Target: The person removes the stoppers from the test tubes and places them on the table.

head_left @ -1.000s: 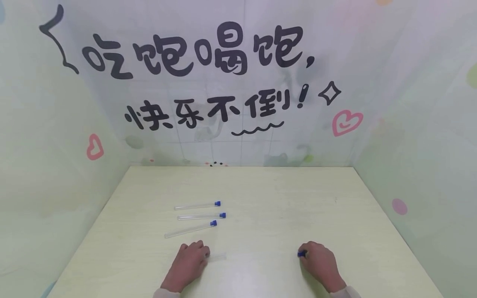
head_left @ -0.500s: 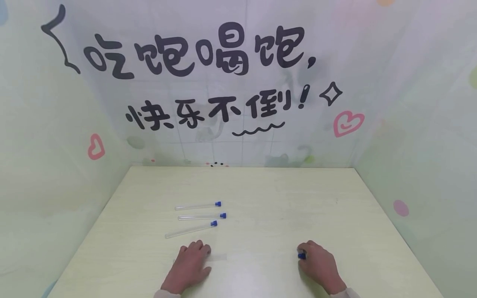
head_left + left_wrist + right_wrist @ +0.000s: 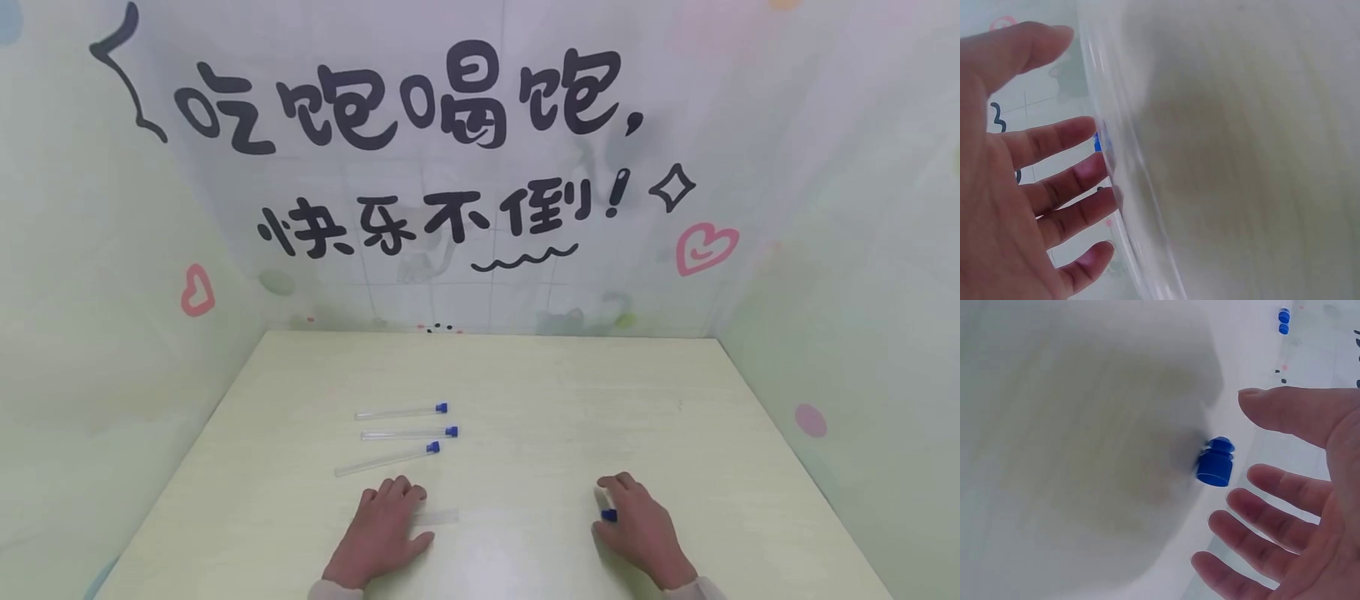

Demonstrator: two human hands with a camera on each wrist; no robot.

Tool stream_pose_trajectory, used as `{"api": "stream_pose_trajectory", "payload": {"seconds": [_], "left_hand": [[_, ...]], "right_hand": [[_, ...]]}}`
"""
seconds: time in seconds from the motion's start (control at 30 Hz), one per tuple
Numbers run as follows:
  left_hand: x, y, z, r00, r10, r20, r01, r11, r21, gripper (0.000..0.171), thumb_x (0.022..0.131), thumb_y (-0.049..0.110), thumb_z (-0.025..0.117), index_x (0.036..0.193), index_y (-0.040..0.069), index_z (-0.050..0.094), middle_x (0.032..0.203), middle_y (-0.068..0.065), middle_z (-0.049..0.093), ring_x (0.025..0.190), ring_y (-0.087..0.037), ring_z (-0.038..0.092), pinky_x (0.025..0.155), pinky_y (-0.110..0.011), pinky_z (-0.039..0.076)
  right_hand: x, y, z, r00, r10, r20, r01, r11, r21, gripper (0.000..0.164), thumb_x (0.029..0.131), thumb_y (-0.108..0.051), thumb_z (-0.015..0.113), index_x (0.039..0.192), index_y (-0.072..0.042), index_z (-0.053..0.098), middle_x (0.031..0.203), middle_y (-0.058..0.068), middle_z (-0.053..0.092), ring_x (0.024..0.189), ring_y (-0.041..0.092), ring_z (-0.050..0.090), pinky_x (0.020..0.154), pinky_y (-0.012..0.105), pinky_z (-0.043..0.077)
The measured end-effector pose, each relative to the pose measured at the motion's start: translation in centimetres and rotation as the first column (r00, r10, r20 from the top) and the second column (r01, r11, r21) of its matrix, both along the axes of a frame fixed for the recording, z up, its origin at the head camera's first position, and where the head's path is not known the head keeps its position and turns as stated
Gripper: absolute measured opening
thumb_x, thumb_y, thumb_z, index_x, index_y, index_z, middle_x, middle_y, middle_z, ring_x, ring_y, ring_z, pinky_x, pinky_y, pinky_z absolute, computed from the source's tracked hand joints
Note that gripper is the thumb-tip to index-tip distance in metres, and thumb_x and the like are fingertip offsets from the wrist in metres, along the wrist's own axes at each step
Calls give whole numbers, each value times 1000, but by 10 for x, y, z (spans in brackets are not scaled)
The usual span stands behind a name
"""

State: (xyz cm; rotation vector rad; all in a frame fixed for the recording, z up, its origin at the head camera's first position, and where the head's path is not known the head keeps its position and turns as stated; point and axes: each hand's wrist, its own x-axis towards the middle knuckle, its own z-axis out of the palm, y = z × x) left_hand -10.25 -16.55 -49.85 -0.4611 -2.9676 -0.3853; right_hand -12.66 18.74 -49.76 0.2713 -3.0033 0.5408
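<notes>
"count on the tabletop [image 3: 570, 392]?"

"noted, three closed off with blue caps [image 3: 452, 432]: far tube [image 3: 397, 412], middle tube [image 3: 408, 435] and near tube [image 3: 382, 462]. judged complete."

"and outstanding?"

"judged one short: uncapped tube [image 3: 441, 517], lying partly beneath the left hand [image 3: 378, 533], well apart from the loose cap [image 3: 1215, 465]."

"grip on either side?"

"none found. on the left hand, fingers extended, thumb held well away, gripping nothing. on the right hand [image 3: 641, 529], thumb and fingers widely parted about the loose cap, without hold. found the cap on its side on the tabletop."

"anything obscured?"

"yes. in the head view, much of the uncapped tube hidden by the left hand, part of the loose cap by the right. in the left wrist view, tube cut off at both frame edges; cannot tell whether touched by the fingertips [image 3: 1087, 128]. too faint to tell mouth from base. contents, if any, not discernible."
</notes>
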Motion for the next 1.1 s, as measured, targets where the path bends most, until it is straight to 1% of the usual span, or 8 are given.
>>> {"api": "stream_pose_trajectory", "payload": {"seconds": [0.1,0.2,0.4,0.53,0.73,0.97,1.03,1.1], "left_hand": [[0,0,4,1000,3,21,-3,1000,15,41,73,38,74,102,11,63,89,4,52,87,-17,48,74,-38,37],[0,0,7,1000,5,15,-5,1000,19,41,74,39,74,102,12,63,89,4,52,88,-17,49,74,-38,37],[-5,-1,16,998,18,-67,-17,1000,21,38,77,37,73,102,12,62,92,1,54,88,-17,51,75,-38,39],[-10,-1,20,990,47,-135,-45,999,17,38,79,34,73,105,9,62,99,-4,56,91,-20,54,76,-41,42],[-21,-1,21,972,96,-215,-99,995,-3,43,80,28,73,113,4,59,105,-10,57,95,-26,57,77,-44,45],[-29,-8,18,973,90,-211,-98,995,-25,46,78,29,72,114,4,58,107,-12,56,98,-29,55,78,-45,45],[-31,-10,17,974,89,-209,-98,995,-30,46,78,30,72,114,4,58,108,-12,56,99,-29,55,78,-45,44],[-33,-11,18,974,92,-208,-100,995,-27,46,78,29,72,114,5,58,109,-12,57,99,-29,55,77,-46,44]], "right_hand": [[-1,-1,2,999,15,-42,-15,1000,4,46,65,-17,78,108,-8,64,107,5,62,90,21,61,60,35,50],[-3,-4,4,996,29,-79,-29,1000,1,47,65,-17,80,108,-8,64,108,6,62,91,23,61,61,35,50],[-7,-17,13,982,54,-178,-63,997,-44,59,67,-15,82,119,-4,59,113,12,60,94,27,61,64,38,51],[-10,-26,15,959,77,-271,-99,993,-67,66,65,-14,84,123,-1,55,116,17,59,98,32,61,70,44,53],[-18,-38,11,919,94,-382,-131,989,-72,76,61,-15,86,128,-1,52,123,20,56,100,36,61,69,49,52],[-29,-56,8,855,146,-498,-198,979,-54,88,56,-18,89,131,1,49,128,24,53,105,37,59,73,50,52],[-31,-60,7,847,148,-511,-205,977,-57,89,55,-18,89,132,0,49,129,24,53,105,37,59,72,50,52],[-32,-64,6,846,150,-512,-204,978,-52,89,56,-19,89,133,0,48,130,23,52,105,36,59,72,49,51]]}}
